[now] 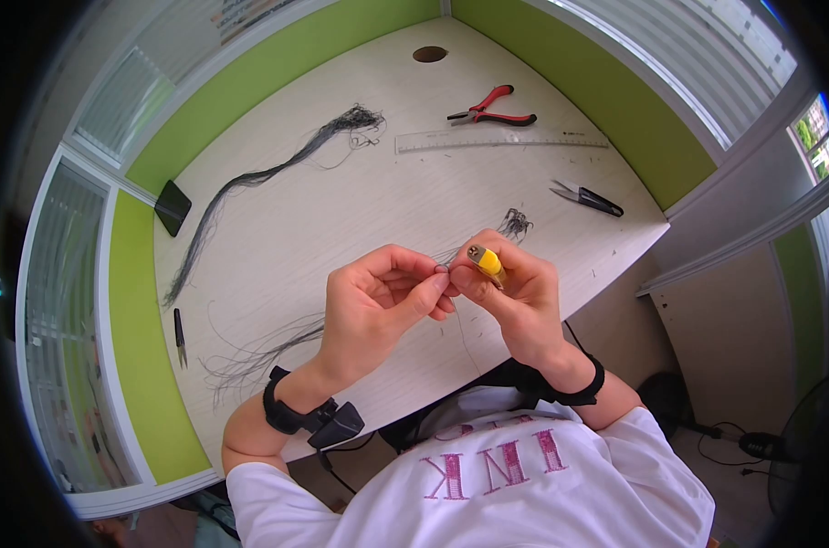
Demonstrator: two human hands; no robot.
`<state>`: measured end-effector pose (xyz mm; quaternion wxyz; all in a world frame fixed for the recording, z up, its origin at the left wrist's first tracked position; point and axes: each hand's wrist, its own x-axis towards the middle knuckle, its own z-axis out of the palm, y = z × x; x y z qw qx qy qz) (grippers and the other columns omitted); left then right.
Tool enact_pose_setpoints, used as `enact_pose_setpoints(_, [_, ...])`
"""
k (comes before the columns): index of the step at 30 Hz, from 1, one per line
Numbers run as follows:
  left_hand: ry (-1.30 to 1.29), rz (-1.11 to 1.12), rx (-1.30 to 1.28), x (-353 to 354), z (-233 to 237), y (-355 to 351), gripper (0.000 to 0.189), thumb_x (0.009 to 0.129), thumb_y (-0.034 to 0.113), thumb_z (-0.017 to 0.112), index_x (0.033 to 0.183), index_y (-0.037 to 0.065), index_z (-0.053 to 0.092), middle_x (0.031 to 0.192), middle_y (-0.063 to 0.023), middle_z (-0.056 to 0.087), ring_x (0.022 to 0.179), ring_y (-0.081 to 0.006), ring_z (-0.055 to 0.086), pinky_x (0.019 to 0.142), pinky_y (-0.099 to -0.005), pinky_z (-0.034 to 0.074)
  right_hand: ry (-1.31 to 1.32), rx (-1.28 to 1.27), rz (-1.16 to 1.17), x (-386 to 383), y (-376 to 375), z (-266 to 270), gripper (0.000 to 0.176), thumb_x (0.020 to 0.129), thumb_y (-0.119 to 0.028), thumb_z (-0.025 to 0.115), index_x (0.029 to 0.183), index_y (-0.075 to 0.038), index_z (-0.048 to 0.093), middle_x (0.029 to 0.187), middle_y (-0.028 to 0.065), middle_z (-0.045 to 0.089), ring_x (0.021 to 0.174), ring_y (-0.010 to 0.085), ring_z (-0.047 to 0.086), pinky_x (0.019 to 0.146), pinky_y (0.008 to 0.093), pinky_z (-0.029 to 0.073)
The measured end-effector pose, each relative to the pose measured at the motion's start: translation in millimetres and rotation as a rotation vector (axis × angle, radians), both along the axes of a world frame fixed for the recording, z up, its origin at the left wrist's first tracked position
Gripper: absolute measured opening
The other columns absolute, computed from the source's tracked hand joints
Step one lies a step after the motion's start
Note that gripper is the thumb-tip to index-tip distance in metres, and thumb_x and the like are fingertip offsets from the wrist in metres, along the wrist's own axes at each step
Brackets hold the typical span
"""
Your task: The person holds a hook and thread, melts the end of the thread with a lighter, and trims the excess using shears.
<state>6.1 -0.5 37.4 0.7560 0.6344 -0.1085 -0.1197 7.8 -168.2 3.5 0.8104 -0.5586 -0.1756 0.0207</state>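
My left hand [378, 297] is closed in a pinch, its thumb and forefinger on a thin dark thread [443, 268]. Right beside it, my right hand [517, 297] holds a yellow lighter [489, 264] with a metal top, and its fingertips meet those of the left hand at the thread. Under both hands lies a bundle of dark threads [282, 345]; its loose ends fan out at the left and its tangled end [517, 223] shows beyond the right hand. The middle of the bundle is hidden by my hands.
A second bundle of dark threads [250, 177] lies at the back left. Red-handled pliers [489, 111], a clear ruler [501, 140] and black snips [590, 196] lie at the right. At the left edge are another pair of snips [179, 338] and a black flat object [173, 208]. Green partitions [597, 100] border the desk.
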Motion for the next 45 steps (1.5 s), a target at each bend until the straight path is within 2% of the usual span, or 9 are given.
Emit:
enact_pose_setpoints(8, [-0.024, 0.016, 0.061, -1, 0, 0, 0.014, 0.085, 0.0, 0.059, 0.096, -0.008, 0.056, 0.089, -0.0154, 0.064, 0.078, -0.0162, 0.065, 0.069, -0.0256, 0.055, 0.025, -0.026, 0.024, -2, 1, -10, 0.008, 0.093, -0.005, 0.049, 0.09, 0.002, 0.051, 0.085, 0.0056, 0.051, 0.083, 0.0126, 0.054, 0.075, 0.0269, 0.045])
enact_pose_setpoints(11, [-0.008, 0.026, 0.036, 1, 3, 1, 0.013, 0.085, 0.0, 0.059, 0.095, -0.008, 0.057, 0.087, -0.0153, 0.065, 0.075, -0.0156, 0.065, 0.067, -0.0248, 0.054, -0.139, -0.251, -0.159, 5, -6, -11, 0.005, 0.088, 0.0, 0.053, 0.093, 0.001, 0.053, 0.086, 0.0075, 0.052, 0.081, 0.014, 0.055, 0.072, 0.027, 0.046])
enact_pose_setpoints(14, [0.016, 0.028, 0.019, 3, 3, 2, 0.012, 0.086, 0.001, 0.058, 0.094, -0.007, 0.057, 0.084, -0.015, 0.065, 0.073, -0.0151, 0.064, 0.065, -0.0242, 0.054, -0.574, -0.476, -0.311, 12, -12, 2, 0.032, 0.067, 0.011, 0.062, 0.096, -0.001, 0.058, 0.09, 0.0086, 0.058, 0.076, 0.0184, 0.059, 0.062, 0.0268, 0.048])
enact_pose_setpoints(22, [0.101, 0.008, -0.024, 2, 4, -1, 0.012, 0.084, 0.005, 0.06, 0.09, -0.004, 0.057, 0.08, -0.012, 0.064, 0.068, -0.0127, 0.061, 0.058, -0.0235, 0.05, -0.783, -0.574, -0.373, 18, -12, 6, 0.03, 0.059, 0.001, 0.073, 0.087, -0.005, 0.061, 0.078, 0.0053, 0.059, 0.064, 0.0186, 0.059, 0.052, 0.0275, 0.046])
enact_pose_setpoints(29, [0.041, 0.031, 0.017, -2, -1, -2, 0.01, 0.085, 0.002, 0.059, 0.093, -0.005, 0.057, 0.085, -0.0125, 0.065, 0.074, -0.013, 0.064, 0.064, -0.0234, 0.053, -0.931, -0.638, -0.524, 17, -5, 5, 0.029, 0.057, -0.006, 0.076, 0.08, -0.005, 0.058, 0.072, 0.0037, 0.057, 0.055, 0.0162, 0.055, 0.047, 0.0268, 0.041])
enact_pose_setpoints(36, [-0.221, 0.164, 0.164, -6, -8, -7, 0.009, 0.082, -0.001, 0.062, 0.088, -0.006, 0.058, 0.084, -0.0114, 0.065, 0.077, -0.0135, 0.065, 0.071, -0.0243, 0.054, -0.884, -0.657, -0.642, 9, 8, -1, 0.026, 0.058, -0.003, 0.074, 0.079, -0.004, 0.057, 0.073, 0.0048, 0.056, 0.054, 0.0181, 0.054, 0.047, 0.0268, 0.042])
enact_pose_setpoints(41, [-0.272, 0.18, 0.125, -8, 0, -5, 0.008, 0.083, -0.001, 0.061, 0.088, -0.006, 0.058, 0.083, -0.0114, 0.065, 0.075, -0.0143, 0.065, 0.07, -0.0247, 0.054, -0.59, -0.569, -0.67, 18, -9, 3, 0.026, 0.059, 0.003, 0.073, 0.08, 0.0, 0.057, 0.075, 0.008, 0.058, 0.06, 0.0159, 0.055, 0.049, 0.0247, 0.041])
enact_pose_setpoints(43, [-0.099, 0.12, 0.082, -8, 3, -5, 0.008, 0.083, -0.002, 0.06, 0.089, -0.007, 0.058, 0.083, -0.012, 0.065, 0.075, -0.0148, 0.065, 0.069, -0.0249, 0.054, -0.52, -0.514, -0.561, 11, -13, 10, 0.02, 0.067, 0.003, 0.071, 0.083, 0.001, 0.059, 0.077, 0.0071, 0.059, 0.064, 0.0121, 0.055, 0.053, 0.0227, 0.042])
enact_pose_setpoints(45, [-0.084, 0.104, 0.056, -6, 0, -4, 0.009, 0.084, -0.002, 0.06, 0.091, -0.007, 0.058, 0.084, -0.0126, 0.065, 0.076, -0.0152, 0.065, 0.069, -0.0251, 0.055, -0.189, -0.329, -0.238, 7, -14, 13, 0.011, 0.077, 0.001, 0.066, 0.087, 0.002, 0.062, 0.079, 0.0052, 0.06, 0.066, 0.0093, 0.053, 0.057, 0.022, 0.043])
